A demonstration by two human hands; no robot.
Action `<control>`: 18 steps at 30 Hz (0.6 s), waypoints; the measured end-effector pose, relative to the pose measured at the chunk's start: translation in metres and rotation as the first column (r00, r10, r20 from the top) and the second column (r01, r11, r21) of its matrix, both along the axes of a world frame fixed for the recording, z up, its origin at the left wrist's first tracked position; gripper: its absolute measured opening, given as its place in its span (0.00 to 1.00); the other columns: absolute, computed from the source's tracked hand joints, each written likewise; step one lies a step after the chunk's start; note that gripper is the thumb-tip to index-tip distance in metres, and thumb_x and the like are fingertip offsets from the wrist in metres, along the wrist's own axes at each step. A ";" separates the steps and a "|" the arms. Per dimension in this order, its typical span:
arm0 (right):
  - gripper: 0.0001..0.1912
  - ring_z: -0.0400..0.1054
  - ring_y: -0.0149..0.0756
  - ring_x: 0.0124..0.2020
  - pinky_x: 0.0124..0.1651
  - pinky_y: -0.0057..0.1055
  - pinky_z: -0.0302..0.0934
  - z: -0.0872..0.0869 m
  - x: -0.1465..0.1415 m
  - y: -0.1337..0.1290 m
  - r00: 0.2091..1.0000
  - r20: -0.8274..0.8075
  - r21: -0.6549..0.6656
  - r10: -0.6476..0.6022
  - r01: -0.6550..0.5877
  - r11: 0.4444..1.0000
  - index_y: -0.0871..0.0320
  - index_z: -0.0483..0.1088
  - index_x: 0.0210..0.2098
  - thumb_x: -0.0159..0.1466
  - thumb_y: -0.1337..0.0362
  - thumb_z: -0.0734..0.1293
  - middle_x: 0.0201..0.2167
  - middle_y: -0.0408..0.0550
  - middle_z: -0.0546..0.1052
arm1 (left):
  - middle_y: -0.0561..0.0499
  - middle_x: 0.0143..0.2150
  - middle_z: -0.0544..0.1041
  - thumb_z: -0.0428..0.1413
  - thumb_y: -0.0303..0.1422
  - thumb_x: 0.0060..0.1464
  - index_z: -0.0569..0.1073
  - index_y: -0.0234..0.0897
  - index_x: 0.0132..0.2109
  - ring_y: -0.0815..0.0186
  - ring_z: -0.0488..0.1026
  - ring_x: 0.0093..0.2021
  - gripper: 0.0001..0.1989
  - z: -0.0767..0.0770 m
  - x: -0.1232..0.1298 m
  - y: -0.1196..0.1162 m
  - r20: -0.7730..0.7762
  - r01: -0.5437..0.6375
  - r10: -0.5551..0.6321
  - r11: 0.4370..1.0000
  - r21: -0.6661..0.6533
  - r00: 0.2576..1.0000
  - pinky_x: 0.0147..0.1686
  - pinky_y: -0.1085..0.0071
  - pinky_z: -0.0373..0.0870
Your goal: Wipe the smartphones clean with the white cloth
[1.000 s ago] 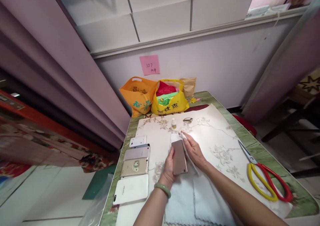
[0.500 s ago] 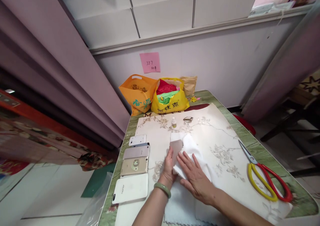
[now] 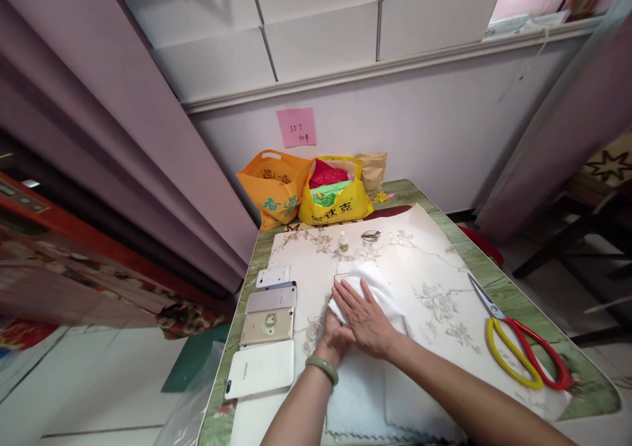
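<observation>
My left hand [image 3: 334, 331], with a green bangle at its wrist, is closed around a phone [image 3: 339, 277]. Only a top corner of the phone shows; a white cloth [image 3: 378, 288] covers the rest. Across the cloth lies my right hand [image 3: 363, 318], its fingers stretched out flat and pressing over the phone. The heel of the right hand meets the left hand near the phone's lower end. Under both wrists spreads a larger pale cloth [image 3: 358, 403] with a zigzag edge.
Several phones lie in a column at the left, among them a white phone [image 3: 261, 370] and a gold phone [image 3: 267, 326]. Scissors [image 3: 498, 314] rest at the right. A small bottle [image 3: 343, 241], glasses [image 3: 370, 235], an orange bag [image 3: 274, 183] and a yellow bag [image 3: 336, 202] are farther back.
My right hand and the white cloth have moved left over the phone. The phone's face, bare before along its left part, is now almost wholly covered. My left hand keeps its hold.
</observation>
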State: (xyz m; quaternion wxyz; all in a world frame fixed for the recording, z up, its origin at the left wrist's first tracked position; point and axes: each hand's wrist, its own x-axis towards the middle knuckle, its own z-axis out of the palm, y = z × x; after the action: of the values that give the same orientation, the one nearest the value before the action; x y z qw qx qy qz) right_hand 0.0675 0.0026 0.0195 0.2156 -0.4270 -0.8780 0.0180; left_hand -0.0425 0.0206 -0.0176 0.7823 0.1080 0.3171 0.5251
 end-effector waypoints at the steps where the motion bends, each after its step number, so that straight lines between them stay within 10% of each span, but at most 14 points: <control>1: 0.40 0.45 0.49 0.69 0.69 0.57 0.31 0.000 0.000 0.007 1.000 -0.005 0.000 -0.017 0.017 1.000 0.62 0.42 0.70 0.69 0.46 0.56 0.69 0.57 0.52 | 0.46 0.56 0.74 0.47 0.38 0.61 0.71 0.38 0.57 0.60 0.64 0.63 0.20 0.002 0.003 0.002 0.001 0.004 -0.004 1.000 -0.004 1.000 0.62 0.68 0.61; 10: 0.39 0.36 0.48 0.71 0.68 0.58 0.28 0.002 -0.002 0.054 0.973 -0.028 -0.068 -0.227 0.225 0.972 0.60 0.44 0.70 0.68 0.44 0.56 0.71 0.57 0.45 | 0.42 0.53 0.77 0.51 0.46 0.57 0.69 0.34 0.59 0.51 0.67 0.60 0.27 0.009 0.002 0.007 0.190 0.162 -0.147 0.984 -0.068 0.971 0.60 0.53 0.62; 18: 0.44 0.36 0.50 0.71 0.68 0.59 0.25 -0.011 0.010 0.007 0.988 -0.006 -0.033 -0.153 0.153 0.988 0.62 0.37 0.71 0.67 0.42 0.55 0.71 0.58 0.44 | 0.45 0.53 0.78 0.53 0.43 0.58 0.72 0.37 0.57 0.56 0.71 0.58 0.23 0.020 0.007 0.001 0.107 0.094 -0.087 0.993 -0.065 0.990 0.59 0.60 0.64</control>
State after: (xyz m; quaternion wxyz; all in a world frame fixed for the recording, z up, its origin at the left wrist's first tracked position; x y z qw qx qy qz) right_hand 0.0777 0.0096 0.0081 0.2133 -0.4964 -0.8413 0.0177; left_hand -0.0359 0.0212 0.0023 0.8242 0.0674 0.2887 0.4825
